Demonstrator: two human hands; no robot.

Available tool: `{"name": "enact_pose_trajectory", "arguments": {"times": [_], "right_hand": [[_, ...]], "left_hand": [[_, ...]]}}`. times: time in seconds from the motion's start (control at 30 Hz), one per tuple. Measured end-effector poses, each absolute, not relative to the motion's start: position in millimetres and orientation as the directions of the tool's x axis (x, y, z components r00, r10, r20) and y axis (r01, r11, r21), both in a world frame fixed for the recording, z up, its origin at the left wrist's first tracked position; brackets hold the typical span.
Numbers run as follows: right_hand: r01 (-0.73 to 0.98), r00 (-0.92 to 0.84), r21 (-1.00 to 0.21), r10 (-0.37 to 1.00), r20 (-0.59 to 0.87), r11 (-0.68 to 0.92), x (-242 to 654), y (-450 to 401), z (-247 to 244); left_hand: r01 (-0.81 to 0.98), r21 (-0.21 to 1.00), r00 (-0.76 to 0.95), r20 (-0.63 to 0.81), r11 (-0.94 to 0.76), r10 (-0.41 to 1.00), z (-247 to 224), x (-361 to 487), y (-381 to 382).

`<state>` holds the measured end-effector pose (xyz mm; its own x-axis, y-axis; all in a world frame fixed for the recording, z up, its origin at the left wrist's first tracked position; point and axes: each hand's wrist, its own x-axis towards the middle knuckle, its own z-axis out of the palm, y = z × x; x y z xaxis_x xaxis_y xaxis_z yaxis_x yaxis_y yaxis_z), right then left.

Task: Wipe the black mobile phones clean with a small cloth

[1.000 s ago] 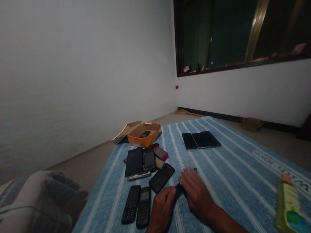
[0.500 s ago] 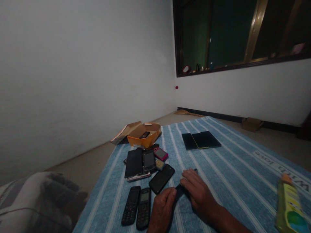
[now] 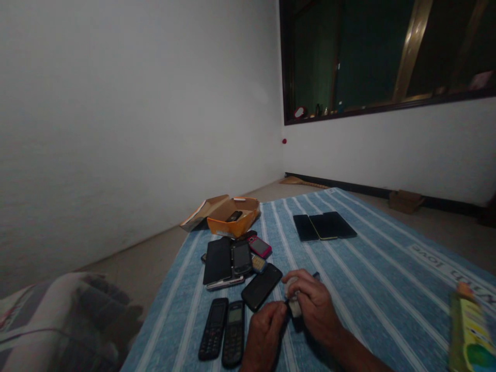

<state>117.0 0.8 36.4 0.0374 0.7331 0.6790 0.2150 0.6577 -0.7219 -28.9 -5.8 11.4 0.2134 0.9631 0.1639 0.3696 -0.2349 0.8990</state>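
Observation:
Near the front of the blue striped cloth, my left hand (image 3: 265,333) is closed on a dark, flat item, mostly hidden by the fingers. My right hand (image 3: 312,305) is closed around a pale, crumpled piece (image 3: 294,305), held against the dark item's far part. A small dark-blue tip shows beyond the right fingers. Just left of my hands lie a black smartphone (image 3: 262,287) and two keypad phones, one (image 3: 233,330) beside the other (image 3: 214,328). Behind them is a pile with a black flat device (image 3: 217,261), a slider phone (image 3: 242,257) and a pink phone (image 3: 260,246).
An open orange box (image 3: 234,226) with a small phone inside stands at the cloth's far left. Dark flat devices (image 3: 324,226) lie side by side farther back. A yellow-green bottle (image 3: 470,330) is at the right edge. Grey fabric (image 3: 62,320) lies at lower left.
The right fingers have curled from lying flat over the dark item, and the pale crumpled piece now shows in them. The view has shifted slightly, moving the scene rightward.

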Motion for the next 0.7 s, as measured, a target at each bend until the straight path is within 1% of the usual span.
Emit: {"name": "enact_pose_trajectory", "arguments": {"times": [0.23,0.43,0.5,0.6,0.7], "right_hand": [[0.135,0.045,-0.76,0.762,0.646,0.636,114.5,4.0,37.9],[0.09,0.064,-0.849,0.848,0.526,0.52,122.5,8.1,42.6],[0.086,0.051,-0.858,0.858,0.512,0.507,124.7,8.4,43.7],[0.145,-0.002,-0.809,0.818,0.575,0.569,125.1,7.4,41.6],[0.277,-0.061,-0.729,0.768,0.637,0.626,122.1,6.2,34.1]], "left_hand": [[0.361,0.905,0.224,0.15,-0.225,0.963,9.7,-28.9,-5.6],[0.371,0.899,0.221,0.158,-0.232,0.963,7.0,-30.3,-4.2],[0.369,0.9,0.212,0.164,-0.234,0.964,6.9,-30.5,-4.2],[0.362,0.902,0.213,0.166,-0.236,0.963,7.5,-30.8,-4.2],[0.366,0.901,0.217,0.161,-0.233,0.963,7.7,-31.0,-4.1]]}}
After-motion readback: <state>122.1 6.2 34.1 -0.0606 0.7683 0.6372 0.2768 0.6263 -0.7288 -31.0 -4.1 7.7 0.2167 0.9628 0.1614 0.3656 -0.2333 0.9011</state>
